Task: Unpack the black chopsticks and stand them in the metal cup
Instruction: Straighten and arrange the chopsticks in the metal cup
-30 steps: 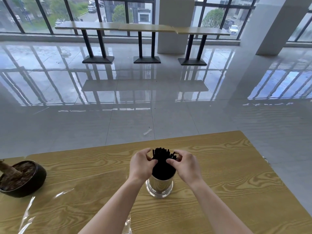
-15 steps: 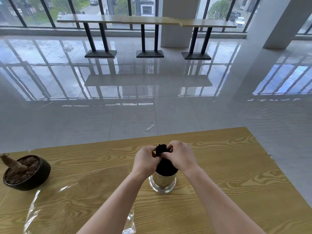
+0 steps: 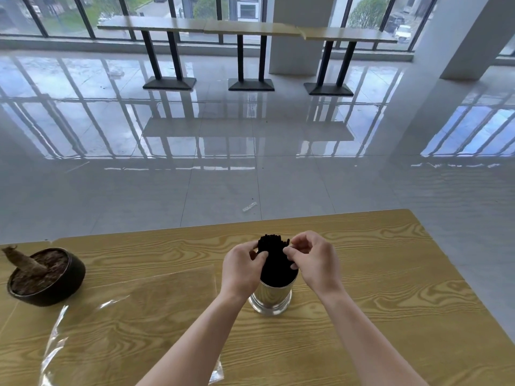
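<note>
Cool daylight comes in through the windows (image 3: 195, 12) far beyond the 2 hands, bright and even. The floor (image 3: 223, 176) ahead of them glares hard, mirroring the window bars. Between the left hand (image 3: 242, 270) and right hand (image 3: 315, 263) the chopsticks (image 3: 274, 263) read as 1 black mass without detail. Film (image 3: 55, 330) left of the left hand catches white glints. Shadows under the forearms are faint. Straight lines bow toward the edges of the view.

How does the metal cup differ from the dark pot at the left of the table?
The metal cup is shiny, tall and narrow; the dark pot is matt, low and wide. The cup holds upright black chopsticks; the pot holds brown filling and a leaning stump. Both stand on the wooden table.
</note>
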### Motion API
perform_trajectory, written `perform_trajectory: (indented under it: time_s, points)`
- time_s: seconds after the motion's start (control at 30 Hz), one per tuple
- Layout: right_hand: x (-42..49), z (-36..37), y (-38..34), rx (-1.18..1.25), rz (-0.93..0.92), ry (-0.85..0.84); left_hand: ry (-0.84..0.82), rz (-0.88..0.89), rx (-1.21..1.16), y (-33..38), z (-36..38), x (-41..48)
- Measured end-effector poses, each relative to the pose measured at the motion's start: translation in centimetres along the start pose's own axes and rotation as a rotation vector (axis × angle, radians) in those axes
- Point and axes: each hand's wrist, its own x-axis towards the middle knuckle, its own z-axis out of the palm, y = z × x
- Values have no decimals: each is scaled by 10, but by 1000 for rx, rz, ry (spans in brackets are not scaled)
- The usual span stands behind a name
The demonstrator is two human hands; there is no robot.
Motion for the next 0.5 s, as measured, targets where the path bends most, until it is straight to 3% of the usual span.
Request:
perform_trajectory:
  time_s: [0.2, 0.3, 0.4, 0.5]
  points:
    - [1, 9, -15, -293, -396, 66, 6, 5, -19, -2, 0, 1]
    - [-8, 17, -9, -284, -402, 20, 16, 18, -58, -4, 0, -2]
    - [-14, 10, 6, -189, -357, 111, 19, -1, -100, -8, -2, -7]
    - [-7, -2, 18, -253, -246, 145, -9, -41, -101, -12, -2, -8]
